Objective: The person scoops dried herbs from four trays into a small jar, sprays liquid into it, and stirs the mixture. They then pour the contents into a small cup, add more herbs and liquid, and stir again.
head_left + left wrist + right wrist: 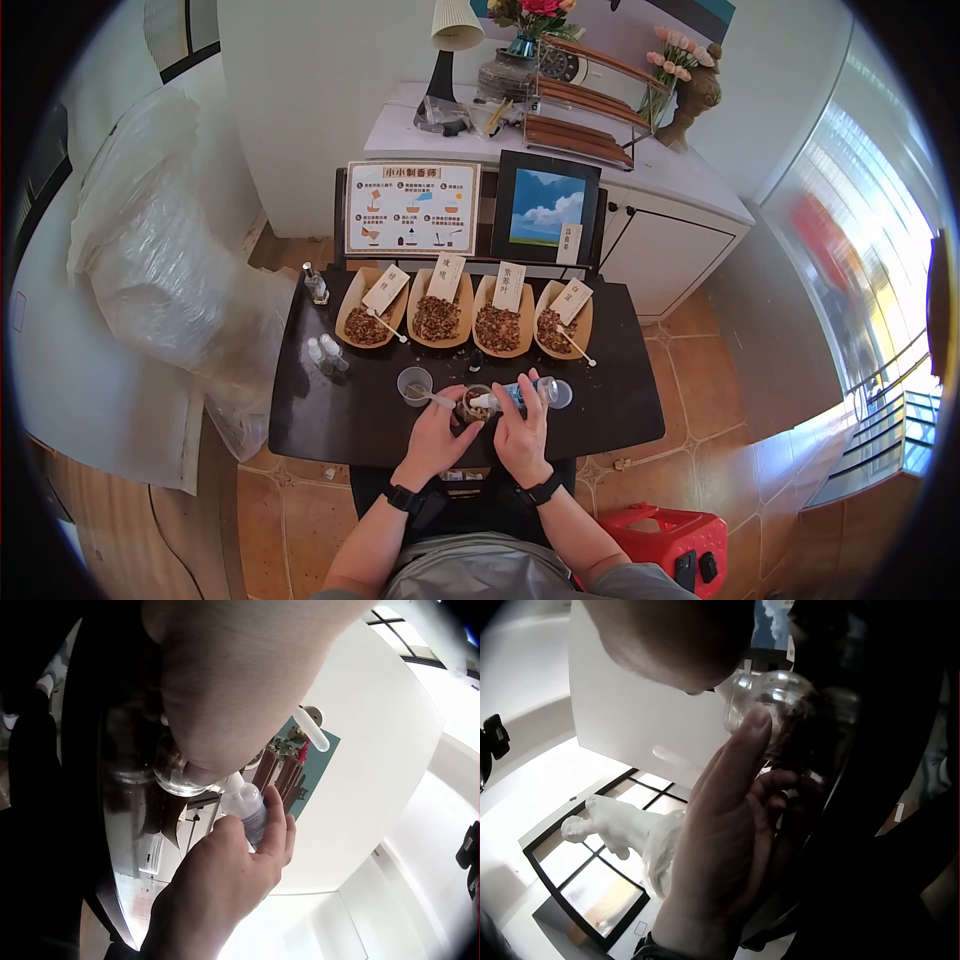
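My left hand grips a small glass jar low over the table's front, its thumb along the jar's side. Dark and pale dried bits lie in the jar. A translucent white spoon sticks out past the left fingers, overlapping a clear plastic cup in the head view. Held in my right hand is a clear bottle with a white nozzle, tilted almost level. The nozzle tip is right at the jar's mouth. In the right wrist view, my right palm hides most of the bottle.
Several paper trays of dried herbs with label cards stand across the dark table. Small bottles and a spray bottle stand left. An instruction board and framed picture are behind. A red stool sits at right.
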The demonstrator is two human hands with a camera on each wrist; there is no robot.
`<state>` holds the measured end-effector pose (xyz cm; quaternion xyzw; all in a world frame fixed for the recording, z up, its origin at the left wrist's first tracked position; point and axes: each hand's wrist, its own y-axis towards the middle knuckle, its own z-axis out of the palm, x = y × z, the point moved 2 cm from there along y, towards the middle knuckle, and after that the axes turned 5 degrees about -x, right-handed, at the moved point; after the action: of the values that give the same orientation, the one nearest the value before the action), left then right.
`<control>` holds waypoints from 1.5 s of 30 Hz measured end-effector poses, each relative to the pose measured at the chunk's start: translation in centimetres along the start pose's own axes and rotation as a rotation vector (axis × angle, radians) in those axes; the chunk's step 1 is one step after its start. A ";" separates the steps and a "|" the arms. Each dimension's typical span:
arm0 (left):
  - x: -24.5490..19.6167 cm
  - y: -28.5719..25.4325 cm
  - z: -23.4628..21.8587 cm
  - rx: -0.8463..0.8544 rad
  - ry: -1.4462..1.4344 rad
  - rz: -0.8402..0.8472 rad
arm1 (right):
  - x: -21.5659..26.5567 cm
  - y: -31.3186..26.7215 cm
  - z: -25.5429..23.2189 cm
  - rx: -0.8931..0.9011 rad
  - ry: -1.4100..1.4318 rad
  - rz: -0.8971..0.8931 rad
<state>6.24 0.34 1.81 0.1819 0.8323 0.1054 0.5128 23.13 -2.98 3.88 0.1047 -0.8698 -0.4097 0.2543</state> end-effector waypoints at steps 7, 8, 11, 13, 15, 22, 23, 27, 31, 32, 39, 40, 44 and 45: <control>0.1 0.0 0.0 0.004 -0.012 -0.009 | 0.0 0.0 0.2 -0.005 -0.013 -0.008; 0.1 0.0 0.0 0.004 -0.012 -0.009 | 0.0 0.0 0.2 -0.005 -0.013 -0.008; 0.1 0.0 0.1 0.007 -0.003 -0.011 | 0.0 -0.1 0.1 -0.006 -0.003 0.000; 0.2 0.0 0.1 0.007 -0.001 -0.004 | 0.1 0.0 0.0 0.000 -0.002 0.005; 0.2 0.0 0.1 0.006 -0.001 -0.003 | 0.0 -0.1 0.0 0.002 -0.004 0.005; 0.1 0.0 0.0 0.003 -0.001 -0.005 | 0.0 -0.1 0.1 0.000 0.001 0.008; 0.0 0.0 0.0 0.003 -0.001 -0.004 | 0.0 -0.1 0.0 0.000 0.001 0.008; -0.2 0.1 -0.1 0.009 0.001 -0.010 | 0.0 -0.1 0.0 -0.001 0.006 0.009; 0.0 0.0 0.0 0.005 0.006 -0.003 | 0.1 0.0 0.0 0.006 0.004 0.008; 0.1 0.0 0.1 0.004 0.007 -0.002 | 0.1 0.0 0.0 0.005 0.005 0.007; 0.0 0.0 0.0 0.003 0.012 0.002 | 0.0 -0.1 0.0 0.005 -0.003 0.005; -0.1 0.0 0.0 0.004 0.013 -0.001 | 0.0 -0.1 0.0 0.006 -0.003 0.007; 0.1 0.0 0.1 0.009 0.021 0.002 | 0.1 -0.1 0.1 -0.001 0.001 0.006; 0.1 0.0 0.1 0.011 0.021 -0.002 | 0.1 -0.2 0.1 0.001 -0.003 0.007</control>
<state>6.28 0.37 1.68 0.1830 0.8385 0.1023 0.5030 23.03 -3.08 3.68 0.1011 -0.8707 -0.4087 0.2544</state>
